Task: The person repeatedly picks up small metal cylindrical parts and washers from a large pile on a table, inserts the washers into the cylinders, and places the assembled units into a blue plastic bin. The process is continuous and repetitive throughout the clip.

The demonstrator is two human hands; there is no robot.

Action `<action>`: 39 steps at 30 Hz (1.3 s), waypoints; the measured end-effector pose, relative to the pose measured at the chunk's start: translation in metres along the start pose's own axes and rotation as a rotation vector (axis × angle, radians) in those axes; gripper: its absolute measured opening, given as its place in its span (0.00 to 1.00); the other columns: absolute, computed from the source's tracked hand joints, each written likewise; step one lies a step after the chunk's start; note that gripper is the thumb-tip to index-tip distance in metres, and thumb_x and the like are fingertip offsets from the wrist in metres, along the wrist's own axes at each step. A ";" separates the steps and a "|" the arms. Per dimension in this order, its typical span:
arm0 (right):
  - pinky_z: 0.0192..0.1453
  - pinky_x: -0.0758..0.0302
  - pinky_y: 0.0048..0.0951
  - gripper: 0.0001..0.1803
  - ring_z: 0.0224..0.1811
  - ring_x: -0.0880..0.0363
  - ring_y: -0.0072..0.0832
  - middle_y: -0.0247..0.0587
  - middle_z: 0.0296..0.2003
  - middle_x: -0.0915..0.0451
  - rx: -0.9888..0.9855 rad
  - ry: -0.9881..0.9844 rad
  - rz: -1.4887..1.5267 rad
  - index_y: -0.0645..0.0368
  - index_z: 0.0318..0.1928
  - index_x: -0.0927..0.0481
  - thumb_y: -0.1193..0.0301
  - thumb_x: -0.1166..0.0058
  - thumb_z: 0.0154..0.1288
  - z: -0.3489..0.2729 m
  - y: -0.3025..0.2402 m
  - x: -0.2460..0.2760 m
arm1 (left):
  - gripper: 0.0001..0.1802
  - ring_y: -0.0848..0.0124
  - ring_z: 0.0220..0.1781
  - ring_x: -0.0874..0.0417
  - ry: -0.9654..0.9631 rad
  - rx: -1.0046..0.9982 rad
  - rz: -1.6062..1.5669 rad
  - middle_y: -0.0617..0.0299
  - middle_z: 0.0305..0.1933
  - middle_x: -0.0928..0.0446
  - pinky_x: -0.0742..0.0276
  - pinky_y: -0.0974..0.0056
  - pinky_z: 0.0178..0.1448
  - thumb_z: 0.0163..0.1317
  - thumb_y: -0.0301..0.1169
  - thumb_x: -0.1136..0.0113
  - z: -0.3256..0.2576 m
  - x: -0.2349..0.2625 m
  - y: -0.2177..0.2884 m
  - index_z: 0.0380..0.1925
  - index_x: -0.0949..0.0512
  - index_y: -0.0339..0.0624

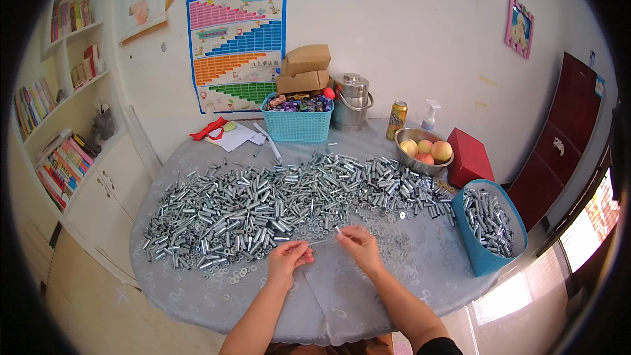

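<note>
My left hand (pixel 289 261) hovers over the near middle of the table, its fingers pinched on a thin silver bolt (pixel 318 242) that points to the right. Just right of it, my right hand (pixel 359 247) pinches a small pale metal piece (pixel 338 230) between thumb and fingertips; its exact kind is too small to make out. Beyond both hands spreads a wide heap of silver metal sleeves (pixel 246 207) with thin bolts mixed in. Loose flat washers (pixel 371 223) lie scattered near the hands and along the heap's near edge.
A blue bin (pixel 465 227) of metal sleeves stands at the right table edge. Behind the heap are a turquoise basket (pixel 296 126), a steel canister (pixel 351 102), a can (pixel 397 120), a fruit bowl (pixel 420 165) and a red box (pixel 470 159). Bookshelves (pixel 79 98) stand left.
</note>
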State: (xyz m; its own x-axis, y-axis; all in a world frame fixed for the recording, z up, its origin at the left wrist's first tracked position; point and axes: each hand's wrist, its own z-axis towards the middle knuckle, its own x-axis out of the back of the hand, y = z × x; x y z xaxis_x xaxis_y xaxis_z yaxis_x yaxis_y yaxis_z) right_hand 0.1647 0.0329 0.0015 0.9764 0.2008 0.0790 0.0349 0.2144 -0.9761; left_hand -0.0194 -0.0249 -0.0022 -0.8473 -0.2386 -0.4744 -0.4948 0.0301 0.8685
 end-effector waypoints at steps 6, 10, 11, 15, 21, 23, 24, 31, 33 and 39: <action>0.48 0.28 0.21 0.14 0.41 0.25 0.21 0.38 0.37 0.22 -0.088 -0.001 0.311 0.64 0.47 0.26 0.74 0.45 0.60 0.000 0.000 0.012 | 0.07 0.67 0.31 0.19 -0.024 0.052 -0.122 0.52 0.32 0.22 0.19 0.64 0.39 0.56 0.24 0.42 -0.003 0.000 0.003 0.34 0.24 0.31; 0.51 0.29 0.24 0.12 0.44 0.24 0.23 0.38 0.40 0.22 -0.076 -0.097 0.416 0.63 0.46 0.29 0.77 0.49 0.62 -0.004 -0.001 0.002 | 0.08 0.66 0.31 0.19 -0.057 0.083 -0.163 0.52 0.32 0.22 0.19 0.64 0.40 0.56 0.24 0.42 -0.003 0.001 0.002 0.35 0.24 0.30; 0.51 0.29 0.25 0.11 0.45 0.24 0.23 0.39 0.40 0.22 -0.086 -0.126 0.415 0.62 0.46 0.30 0.78 0.51 0.62 -0.005 0.000 0.000 | 0.08 0.66 0.31 0.19 -0.058 0.085 -0.165 0.51 0.32 0.22 0.19 0.64 0.40 0.56 0.24 0.42 -0.003 0.002 0.001 0.35 0.24 0.30; 0.51 0.29 0.24 0.11 0.44 0.24 0.24 0.39 0.42 0.22 -0.098 -0.185 0.394 0.62 0.46 0.29 0.77 0.50 0.62 -0.009 0.000 -0.004 | 0.09 0.65 0.31 0.19 -0.071 0.090 -0.142 0.50 0.33 0.22 0.19 0.64 0.40 0.57 0.25 0.43 -0.003 0.000 0.000 0.36 0.24 0.29; 0.52 0.31 0.22 0.13 0.45 0.25 0.22 0.38 0.44 0.23 -0.115 -0.260 0.321 0.61 0.47 0.27 0.77 0.48 0.61 -0.012 -0.001 -0.009 | 0.13 0.65 0.32 0.18 -0.109 0.139 0.026 0.49 0.35 0.22 0.19 0.65 0.39 0.59 0.27 0.45 -0.013 -0.013 0.005 0.39 0.25 0.26; 0.52 0.31 0.22 0.13 0.46 0.26 0.22 0.36 0.45 0.24 -0.138 -0.324 0.255 0.60 0.46 0.26 0.76 0.47 0.60 -0.014 -0.003 -0.012 | 0.14 0.65 0.32 0.18 -0.127 0.155 0.040 0.49 0.35 0.22 0.19 0.65 0.39 0.59 0.27 0.45 -0.014 -0.014 0.004 0.41 0.26 0.25; 0.52 0.31 0.22 0.13 0.46 0.26 0.22 0.35 0.46 0.24 -0.061 -0.303 0.175 0.59 0.46 0.25 0.75 0.46 0.59 -0.014 -0.002 -0.012 | 0.15 0.65 0.32 0.18 -0.123 0.161 0.038 0.49 0.35 0.22 0.19 0.66 0.39 0.59 0.27 0.44 -0.014 -0.015 0.004 0.41 0.26 0.25; 0.49 0.31 0.23 0.14 0.46 0.27 0.21 0.34 0.43 0.22 0.155 -0.202 -0.163 0.56 0.45 0.21 0.74 0.43 0.56 -0.010 -0.015 -0.002 | 0.13 0.69 0.32 0.19 -0.108 0.131 -0.053 0.49 0.38 0.22 0.20 0.68 0.38 0.58 0.25 0.45 -0.009 -0.007 0.000 0.42 0.26 0.28; 0.46 0.30 0.24 0.14 0.42 0.25 0.23 0.36 0.40 0.21 0.135 -0.057 -0.220 0.55 0.44 0.21 0.74 0.43 0.56 -0.003 -0.016 0.013 | 0.13 0.70 0.31 0.19 -0.079 0.120 -0.073 0.49 0.39 0.22 0.20 0.68 0.38 0.58 0.25 0.44 -0.009 -0.006 0.004 0.42 0.25 0.29; 0.38 0.26 0.29 0.09 0.33 0.22 0.32 0.43 0.32 0.20 -0.052 0.143 -0.562 0.56 0.36 0.17 0.72 0.43 0.51 0.008 -0.013 0.064 | 0.12 0.70 0.31 0.19 -0.064 0.112 -0.088 0.48 0.39 0.22 0.21 0.69 0.38 0.58 0.25 0.44 -0.007 -0.004 0.005 0.41 0.25 0.31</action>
State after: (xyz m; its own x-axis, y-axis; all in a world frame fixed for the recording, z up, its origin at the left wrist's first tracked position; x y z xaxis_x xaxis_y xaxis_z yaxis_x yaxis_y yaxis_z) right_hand 0.2247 0.0503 0.0205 0.8237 -0.0626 0.5636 0.5634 0.2028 -0.8009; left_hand -0.0173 -0.0306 0.0049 -0.8088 -0.1824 -0.5591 -0.5828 0.1212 0.8035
